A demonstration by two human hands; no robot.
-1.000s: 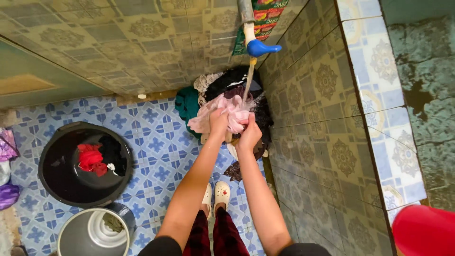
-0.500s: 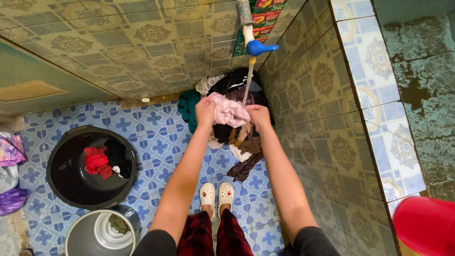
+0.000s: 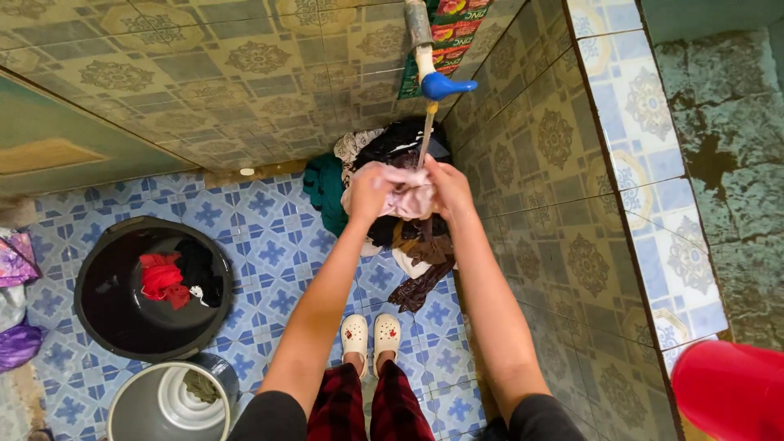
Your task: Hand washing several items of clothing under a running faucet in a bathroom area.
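Note:
A pale pink cloth (image 3: pixel 408 196) is bunched between my two hands, under the thin stream of water running from a blue tap (image 3: pixel 442 84) on the tiled wall. My left hand (image 3: pixel 369 193) grips its left side and my right hand (image 3: pixel 448 189) grips its right side. Just below them a heap of wet clothes (image 3: pixel 390 151), dark, white and teal, lies on the floor in the corner.
A black basin (image 3: pixel 98 322) holding a red garment (image 3: pixel 162 279) and dark cloth sits on the blue patterned floor at left. A grey bucket (image 3: pixel 163 420) stands in front of it. A red container (image 3: pixel 731 390) is at the lower right, and purple cloth (image 3: pixel 18 343) at the far left.
Both hands have lifted the pink cloth higher and brought it together into a tighter bunch under the water stream. The view has shifted slightly.

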